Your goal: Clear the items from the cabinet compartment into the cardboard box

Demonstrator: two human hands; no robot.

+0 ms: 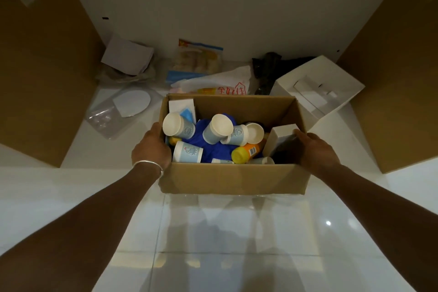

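Note:
The open cardboard box [234, 179] stands on the glossy white floor in front of the cabinet compartment. Inside lie several pale blue paper cups [216, 128], a blue cloth [214, 149], an orange bottle with a yellow cap [246, 151] and a small white carton [279, 140]. My left hand [151, 147] grips the box's left wall, fingers curled over the rim. My right hand [316, 149] grips the right wall, fingertips touching the white carton. In the compartment behind lie a snack packet [196, 61], a white plastic bag with red print [218, 83], a black bag [267, 66] and an open white box [317, 85].
Brown cabinet doors [42, 66] stand open at left and right [403, 78]. A clear plastic tray with a white disc [123, 106] lies on the compartment floor at left, with folded white paper [128, 57] on crumpled plastic behind it. Glossy tiles stretch toward me.

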